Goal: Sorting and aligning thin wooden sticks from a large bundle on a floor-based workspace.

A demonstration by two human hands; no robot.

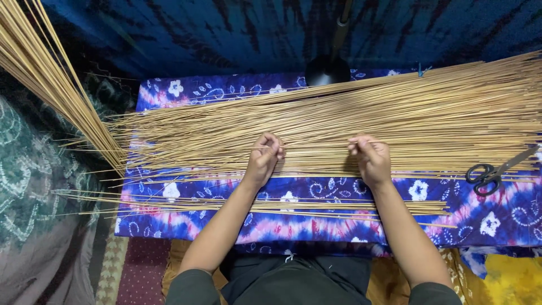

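Note:
A wide heap of thin, pale bamboo sticks (339, 116) lies across a low surface draped in blue, purple and pink flowered cloth (316, 226). My left hand (264, 159) rests at the heap's near edge, fingers curled and pinching one thin stick. My right hand (370, 157) lies a little to the right, fingers bent over the same stick or its neighbours. A smaller row of sticks (271, 204) lies apart, nearer to me, under my forearms.
Black scissors (491, 174) lie on the cloth at the right. A second bundle of sticks (51, 79) slants down from the upper left. A black lamp base (327, 70) stands at the far edge. Patterned fabric covers the left side.

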